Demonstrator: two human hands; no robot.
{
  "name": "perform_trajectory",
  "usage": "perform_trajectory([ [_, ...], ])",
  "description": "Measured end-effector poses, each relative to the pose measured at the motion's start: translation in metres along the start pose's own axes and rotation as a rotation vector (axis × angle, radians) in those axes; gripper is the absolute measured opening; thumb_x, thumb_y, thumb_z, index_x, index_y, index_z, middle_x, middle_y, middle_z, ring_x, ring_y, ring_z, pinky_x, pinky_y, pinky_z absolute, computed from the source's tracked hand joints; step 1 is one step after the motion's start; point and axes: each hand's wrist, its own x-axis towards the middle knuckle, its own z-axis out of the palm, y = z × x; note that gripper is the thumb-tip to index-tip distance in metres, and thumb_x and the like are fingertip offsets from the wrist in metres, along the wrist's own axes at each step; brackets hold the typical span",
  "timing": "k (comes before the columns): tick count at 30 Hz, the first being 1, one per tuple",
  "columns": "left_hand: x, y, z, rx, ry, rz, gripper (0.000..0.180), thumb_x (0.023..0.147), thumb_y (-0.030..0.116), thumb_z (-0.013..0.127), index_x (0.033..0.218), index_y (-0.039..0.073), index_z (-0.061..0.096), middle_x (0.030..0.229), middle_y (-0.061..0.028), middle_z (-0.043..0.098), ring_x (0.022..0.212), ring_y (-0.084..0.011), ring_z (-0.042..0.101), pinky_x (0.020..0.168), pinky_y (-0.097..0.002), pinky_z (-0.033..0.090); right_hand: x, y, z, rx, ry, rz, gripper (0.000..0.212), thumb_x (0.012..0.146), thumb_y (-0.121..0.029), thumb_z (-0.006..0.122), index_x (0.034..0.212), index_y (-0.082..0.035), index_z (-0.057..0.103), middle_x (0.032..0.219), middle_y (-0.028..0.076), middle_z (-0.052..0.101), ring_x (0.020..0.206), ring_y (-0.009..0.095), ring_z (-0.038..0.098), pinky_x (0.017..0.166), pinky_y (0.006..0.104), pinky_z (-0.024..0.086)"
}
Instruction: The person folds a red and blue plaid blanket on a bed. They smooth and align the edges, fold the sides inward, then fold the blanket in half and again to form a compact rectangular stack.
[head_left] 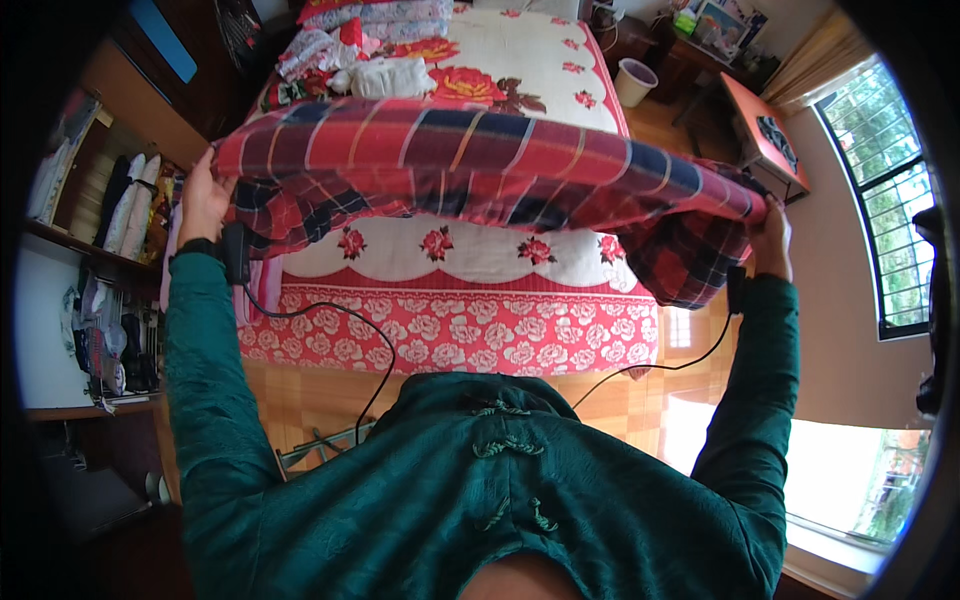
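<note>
A red and navy plaid cloth [470, 150] is stretched between my raised hands above the bed. Its upper part spans in a wide band, while loose folds hang down at both ends; whether it is a garment or a plain cloth I cannot tell. My left hand [206, 200] grips the left end, thumb and fingers closed on it. At the right end, my right hand [772, 240] is closed on the corner. Beneath lies the bed [440, 335], covered in a white and red spread with printed roses.
Folded clothes [385, 78] lie on the bed's far left. Shelves with rolled cloth [130, 205] stand at left. A bin [635, 82], an orange-topped table [765, 135] and a barred window [890, 200] are at right. Black cables [385, 335] run from my wrists.
</note>
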Motion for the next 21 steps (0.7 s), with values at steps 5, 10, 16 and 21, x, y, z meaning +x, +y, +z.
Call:
perform_trajectory([
  [5, 0.0, 0.07, 0.06, -0.063, -0.046, 0.088, 0.019, 0.096, 0.021, 0.055, 0.111, 0.009, 0.056, 0.105, -0.0056, 0.062, 0.097, -0.0194, 0.059, 0.079, -0.0342, 0.056, 0.041, -0.078, 0.027, -0.295, -0.365, -0.382, 0.031, 0.082, -0.002, 0.067, 0.113, -0.002, 0.06, 0.103, 0.009, 0.067, 0.094, 0.017, 0.064, 0.085, 0.0299, 0.052],
  [10, -0.006, 0.103, 0.083, -0.156, -0.023, 0.077, 0.019, 0.096, 0.019, 0.053, 0.111, 0.007, 0.055, 0.108, -0.0087, 0.061, 0.1, -0.0221, 0.06, 0.085, -0.0381, 0.055, 0.041, -0.115, 0.04, -1.207, -0.166, -0.929, 0.031, 0.081, -0.005, 0.07, 0.111, -0.003, 0.062, 0.099, 0.008, 0.069, 0.089, 0.019, 0.066, 0.081, 0.0301, 0.052],
  [16, 0.012, 0.108, 0.084, -0.079, -0.068, 0.114, 0.022, 0.095, 0.018, 0.055, 0.113, 0.004, 0.053, 0.105, -0.0119, 0.064, 0.094, -0.0253, 0.063, 0.079, -0.0397, 0.058, 0.033, -0.125, 0.071, -0.753, -0.334, -0.756, 0.033, 0.081, -0.001, 0.067, 0.113, -0.003, 0.06, 0.101, 0.009, 0.067, 0.092, 0.019, 0.065, 0.081, 0.0299, 0.051],
  [21, -0.006, 0.091, 0.052, -0.153, -0.126, 0.022, 0.017, 0.089, 0.019, 0.066, 0.101, 0.008, 0.061, 0.091, -0.0063, 0.067, 0.078, -0.0193, 0.064, 0.07, -0.033, 0.058, -0.041, -0.113, 0.081, -0.688, -0.54, -0.636, 0.04, 0.08, 0.005, 0.064, 0.118, -0.002, 0.057, 0.11, 0.009, 0.062, 0.098, 0.016, 0.06, 0.085, 0.0299, 0.05],
])
